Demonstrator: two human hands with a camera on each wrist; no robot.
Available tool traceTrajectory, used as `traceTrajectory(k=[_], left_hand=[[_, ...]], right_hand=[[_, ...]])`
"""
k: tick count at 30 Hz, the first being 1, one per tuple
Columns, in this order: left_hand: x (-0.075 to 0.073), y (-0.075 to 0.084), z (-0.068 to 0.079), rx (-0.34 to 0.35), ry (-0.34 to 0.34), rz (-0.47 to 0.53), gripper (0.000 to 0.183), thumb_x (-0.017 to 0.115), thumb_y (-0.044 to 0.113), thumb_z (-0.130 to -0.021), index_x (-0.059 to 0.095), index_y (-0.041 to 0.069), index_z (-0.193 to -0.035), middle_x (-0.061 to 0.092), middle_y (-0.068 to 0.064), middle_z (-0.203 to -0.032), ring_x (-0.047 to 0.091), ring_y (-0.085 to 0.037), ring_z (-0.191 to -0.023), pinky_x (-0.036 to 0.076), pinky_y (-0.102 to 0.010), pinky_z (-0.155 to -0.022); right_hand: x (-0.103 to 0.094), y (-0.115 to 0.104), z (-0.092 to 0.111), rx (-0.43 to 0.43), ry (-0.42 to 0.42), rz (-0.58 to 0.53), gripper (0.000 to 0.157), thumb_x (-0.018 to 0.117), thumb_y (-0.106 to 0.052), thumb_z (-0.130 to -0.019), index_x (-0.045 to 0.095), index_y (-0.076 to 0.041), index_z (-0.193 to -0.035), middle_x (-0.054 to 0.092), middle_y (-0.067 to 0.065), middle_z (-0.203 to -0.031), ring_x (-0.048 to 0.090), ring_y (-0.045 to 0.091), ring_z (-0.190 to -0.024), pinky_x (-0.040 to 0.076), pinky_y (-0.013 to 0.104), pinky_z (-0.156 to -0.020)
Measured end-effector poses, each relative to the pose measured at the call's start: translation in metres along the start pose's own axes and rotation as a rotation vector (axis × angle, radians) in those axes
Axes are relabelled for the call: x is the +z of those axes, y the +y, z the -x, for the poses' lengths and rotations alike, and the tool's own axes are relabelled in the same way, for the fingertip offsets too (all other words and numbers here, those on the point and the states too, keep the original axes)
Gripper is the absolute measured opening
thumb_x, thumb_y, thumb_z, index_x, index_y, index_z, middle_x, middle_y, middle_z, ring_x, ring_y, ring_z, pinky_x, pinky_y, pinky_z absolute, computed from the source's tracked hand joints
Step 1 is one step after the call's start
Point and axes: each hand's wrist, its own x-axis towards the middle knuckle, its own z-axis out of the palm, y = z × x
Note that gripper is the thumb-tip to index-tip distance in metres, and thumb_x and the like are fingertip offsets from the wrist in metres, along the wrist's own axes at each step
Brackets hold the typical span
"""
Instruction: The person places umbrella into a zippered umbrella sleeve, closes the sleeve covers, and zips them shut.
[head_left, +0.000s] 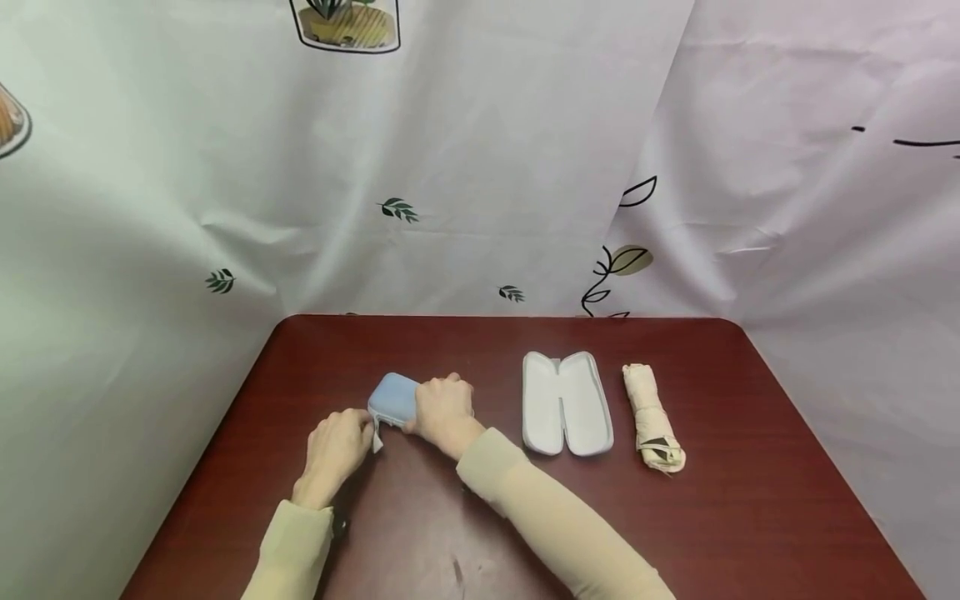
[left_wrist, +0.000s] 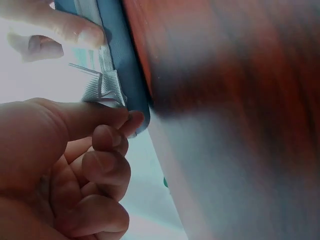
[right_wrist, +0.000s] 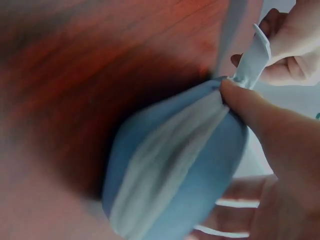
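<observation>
On the left half of the table is a small light-blue zip case (head_left: 393, 398), closed-looking, with a pale zipper band (right_wrist: 165, 155) along its side. My right hand (head_left: 444, 408) grips it from the right, the thumb (right_wrist: 250, 102) pressing on the zipper band near one corner. At the case's left corner, a grey ribbon tab (left_wrist: 102, 87) sticks out. Beside that tab my left hand (head_left: 337, 446) pinches thumb and index finger together at the zipper end, its other fingers curled. The pinched zipper pull is mostly hidden by the fingertips.
Right of the blue case lies a white hard case (head_left: 551, 404), opened flat with two hollow halves. Farther right rests a rolled cream cloth bundle (head_left: 651, 417) tied round with a strap. Behind the dark red table (head_left: 750, 517) hangs a white patterned curtain (head_left: 480, 167).
</observation>
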Motion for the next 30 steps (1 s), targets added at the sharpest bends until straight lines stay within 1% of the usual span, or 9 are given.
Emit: traceTrajectory(k=[3,5,8,12,16,20,23,27,30], left_hand=[[-0.001,0.0,-0.002,-0.019,-0.012,0.013,0.016,0.061,0.011,-0.086,0.065,0.018,-0.071,0.059,-0.004,-0.065,0.053,-0.027,-0.056,0.041,-0.046,-0.049],[-0.001,-0.001,-0.002,-0.027,-0.01,0.015,0.015,0.061,0.011,-0.086,0.068,0.017,-0.074,0.061,-0.005,-0.067,0.055,-0.027,-0.057,0.041,-0.047,-0.049],[-0.001,-0.002,-0.003,-0.021,-0.001,0.017,0.013,0.061,0.011,-0.086,0.07,0.016,-0.077,0.063,-0.007,-0.069,0.057,-0.03,-0.059,0.042,-0.048,-0.049],[0.0,-0.002,-0.008,0.01,0.007,0.021,0.018,0.061,0.008,-0.085,0.064,0.015,-0.069,0.06,-0.007,-0.065,0.053,-0.028,-0.055,0.041,-0.047,-0.049],[0.004,0.001,-0.01,0.029,0.004,0.033,0.023,0.06,0.007,-0.083,0.057,0.015,-0.062,0.058,-0.006,-0.062,0.052,-0.028,-0.055,0.042,-0.048,-0.051],[0.007,0.001,-0.009,0.026,0.0,0.041,0.025,0.06,0.007,-0.083,0.054,0.016,-0.06,0.059,-0.007,-0.063,0.054,-0.028,-0.055,0.042,-0.048,-0.051],[0.006,0.0,-0.01,0.03,0.0,0.041,0.026,0.06,0.007,-0.083,0.053,0.016,-0.06,0.057,-0.005,-0.062,0.051,-0.027,-0.054,0.041,-0.046,-0.05],[0.005,-0.001,-0.015,0.046,-0.018,0.045,0.026,0.059,0.007,-0.083,0.054,0.017,-0.06,0.053,-0.002,-0.06,0.046,-0.024,-0.054,0.039,-0.043,-0.049],[0.004,-0.002,-0.018,0.052,-0.029,0.052,0.024,0.06,0.008,-0.084,0.056,0.017,-0.062,0.053,-0.003,-0.061,0.047,-0.025,-0.056,0.039,-0.043,-0.05]], right_hand=[[-0.006,0.008,0.0,-0.026,-0.072,-0.062,0.062,0.067,-0.071,-0.074,0.07,-0.016,-0.103,0.067,0.001,-0.09,0.06,0.024,-0.078,0.045,0.04,-0.055],[-0.01,0.014,-0.001,-0.042,-0.122,-0.122,0.058,0.068,-0.068,-0.075,0.069,-0.016,-0.102,0.065,0.0,-0.088,0.061,0.022,-0.076,0.046,0.039,-0.058],[-0.012,0.019,0.0,-0.064,-0.158,-0.179,0.054,0.069,-0.065,-0.076,0.068,-0.016,-0.099,0.064,0.0,-0.085,0.061,0.019,-0.074,0.048,0.038,-0.058],[-0.008,0.018,0.0,-0.064,-0.144,-0.184,0.053,0.067,-0.065,-0.078,0.069,-0.016,-0.099,0.065,-0.001,-0.086,0.062,0.018,-0.075,0.048,0.037,-0.058],[-0.005,0.015,0.001,-0.033,-0.133,-0.171,0.052,0.069,-0.063,-0.079,0.07,-0.016,-0.101,0.067,-0.001,-0.089,0.063,0.019,-0.079,0.048,0.037,-0.06],[-0.004,0.01,0.003,-0.007,-0.129,-0.176,0.053,0.069,-0.062,-0.079,0.07,-0.016,-0.104,0.067,-0.001,-0.09,0.062,0.017,-0.077,0.048,0.036,-0.058],[-0.003,0.006,0.004,0.002,-0.129,-0.184,0.055,0.068,-0.064,-0.079,0.07,-0.015,-0.106,0.067,0.0,-0.09,0.061,0.017,-0.075,0.047,0.036,-0.056],[-0.002,0.005,0.005,0.021,-0.119,-0.181,0.058,0.067,-0.065,-0.079,0.07,-0.015,-0.106,0.067,0.001,-0.09,0.062,0.019,-0.076,0.047,0.036,-0.055],[-0.003,0.006,0.005,0.046,-0.106,-0.179,0.058,0.067,-0.066,-0.078,0.07,-0.015,-0.104,0.066,0.001,-0.089,0.063,0.019,-0.077,0.047,0.037,-0.055]])
